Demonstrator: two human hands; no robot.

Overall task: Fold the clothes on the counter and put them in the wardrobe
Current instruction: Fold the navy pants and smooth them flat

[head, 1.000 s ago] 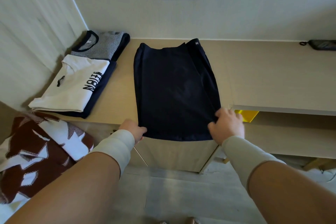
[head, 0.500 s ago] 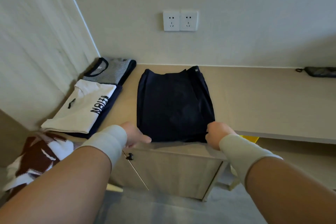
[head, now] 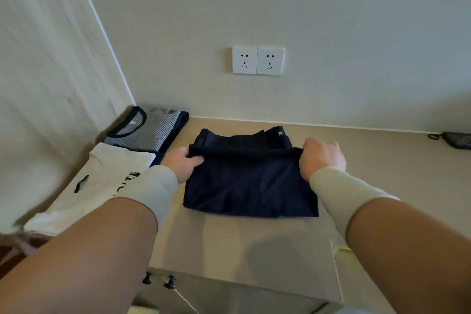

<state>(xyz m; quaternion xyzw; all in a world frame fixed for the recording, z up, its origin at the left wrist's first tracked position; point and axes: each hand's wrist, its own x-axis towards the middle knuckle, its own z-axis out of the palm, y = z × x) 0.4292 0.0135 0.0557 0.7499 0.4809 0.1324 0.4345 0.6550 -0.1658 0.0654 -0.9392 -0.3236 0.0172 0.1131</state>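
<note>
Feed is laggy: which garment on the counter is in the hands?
The navy garment in the middle; both hands grip its folded edge. The striped and white tops lie untouched, left.

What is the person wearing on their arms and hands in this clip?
Both hands, left hand and right hand, are bare. Each wrist has a snug, pale grey-beige sleeve cuff covering the lower forearm; above it the arms are uncovered. No rings, watch or markings show.

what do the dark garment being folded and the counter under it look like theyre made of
Navy garment: soft matte woven cloth, likely cotton or a blend; it bends limply where the left hand and right hand grip its folded edge. Counter: smooth beige board, probably laminate or painted wood; flat, even colour with a dull sheen and crisp edges.
</note>
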